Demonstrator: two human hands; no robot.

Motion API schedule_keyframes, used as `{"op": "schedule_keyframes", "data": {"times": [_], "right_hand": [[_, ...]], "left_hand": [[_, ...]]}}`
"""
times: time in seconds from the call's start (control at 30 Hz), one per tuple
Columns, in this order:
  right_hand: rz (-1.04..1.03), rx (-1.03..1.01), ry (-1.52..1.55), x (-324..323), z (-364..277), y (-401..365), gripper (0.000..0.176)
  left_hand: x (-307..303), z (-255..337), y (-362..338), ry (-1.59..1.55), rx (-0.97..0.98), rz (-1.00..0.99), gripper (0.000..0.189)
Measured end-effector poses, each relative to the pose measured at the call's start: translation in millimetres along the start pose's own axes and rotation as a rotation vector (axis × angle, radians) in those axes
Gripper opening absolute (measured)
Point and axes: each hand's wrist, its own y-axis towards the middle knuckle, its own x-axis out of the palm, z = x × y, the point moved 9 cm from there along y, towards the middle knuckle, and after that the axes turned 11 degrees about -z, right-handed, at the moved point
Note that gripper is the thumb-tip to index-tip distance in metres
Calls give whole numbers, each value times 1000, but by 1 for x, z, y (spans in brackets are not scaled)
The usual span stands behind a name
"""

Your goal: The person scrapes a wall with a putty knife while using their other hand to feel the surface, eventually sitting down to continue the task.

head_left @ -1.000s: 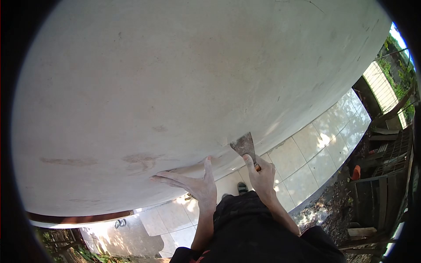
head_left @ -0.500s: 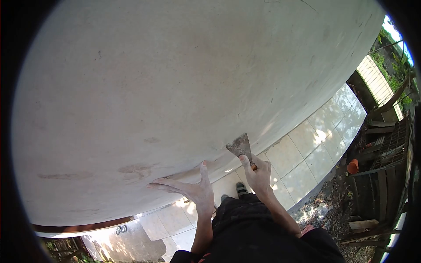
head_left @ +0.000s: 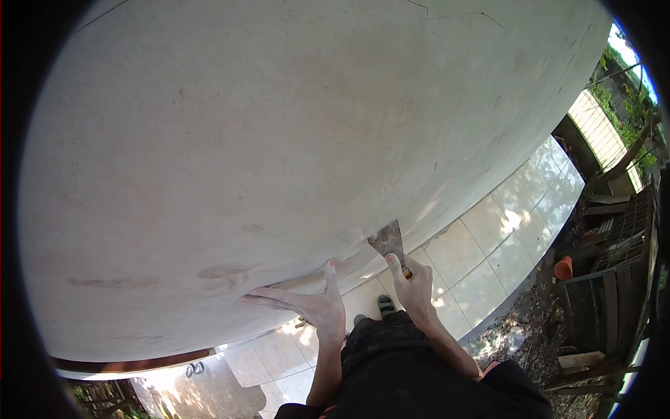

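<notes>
Shifted view slightly since a second ago, now exposing more thin dark lines (head_left: 481, 12) high on wall (head_left: 209, 153).

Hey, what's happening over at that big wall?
A person is standing close up to the pale wall. The right hand grips a flat scraper, its wide blade up by the wall, though I can't tell if it touches. The left hand holds no tool; it is open at the wall, thumb sticking up. Brownish smudges show on the wall near it, and a tiled floor runs along below.
</notes>
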Motion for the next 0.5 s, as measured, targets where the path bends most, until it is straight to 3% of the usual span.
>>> {"op": "schedule_keyframes", "data": {"times": [0.5], "right_hand": [[-56,80,49,17,34,-5,39]], "left_hand": [[2,5,4,-41,74,36,136]]}}
